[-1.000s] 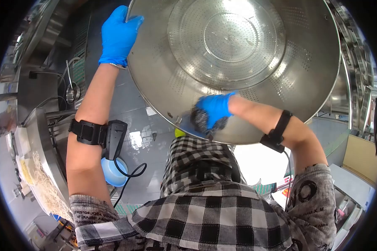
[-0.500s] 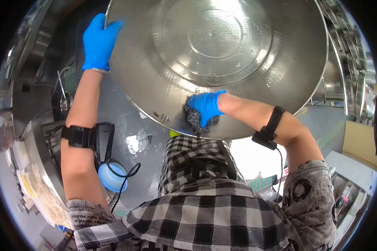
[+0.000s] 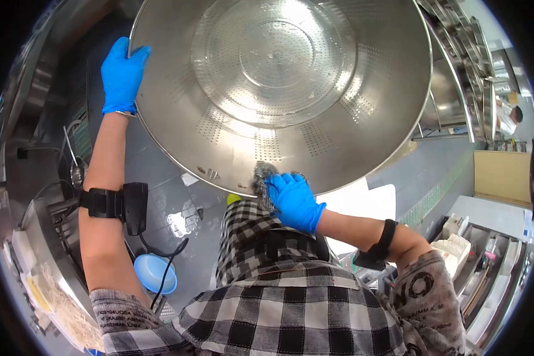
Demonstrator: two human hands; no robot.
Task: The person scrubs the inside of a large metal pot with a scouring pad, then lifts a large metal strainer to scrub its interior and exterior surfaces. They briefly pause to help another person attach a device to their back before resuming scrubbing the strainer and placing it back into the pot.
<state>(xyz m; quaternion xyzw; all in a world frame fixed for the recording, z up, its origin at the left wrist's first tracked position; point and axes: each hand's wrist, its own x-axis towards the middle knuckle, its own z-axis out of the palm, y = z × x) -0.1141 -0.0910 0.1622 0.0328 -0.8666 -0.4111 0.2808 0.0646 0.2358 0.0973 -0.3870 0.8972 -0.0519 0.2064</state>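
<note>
A large perforated metal basin [image 3: 219, 145] fills the upper middle, its inside facing me. My left hand [image 3: 123, 77], in a blue glove, grips its rim at the upper left, with the thumb over the edge. My right hand [image 3: 293, 202], also gloved in blue, is closed on a grey scouring pad [image 3: 263, 181] at the basin's near rim. The pad touches the inner wall there. Small dark marks [image 3: 202, 170] show on the wall left of the pad.
Below left, a light blue bowl [image 3: 155, 274] stands on the wet grey floor [image 3: 181, 222]. Metal shelving [image 3: 457, 65] runs along the right, beside a beige panel [image 3: 502, 181]. Another person [image 3: 507, 117] is at the far right. A metal counter [image 3: 56, 249] lies left.
My right hand and the pad have moved down the basin wall to the near rim. The basin and my left hand have shifted left in view.
</note>
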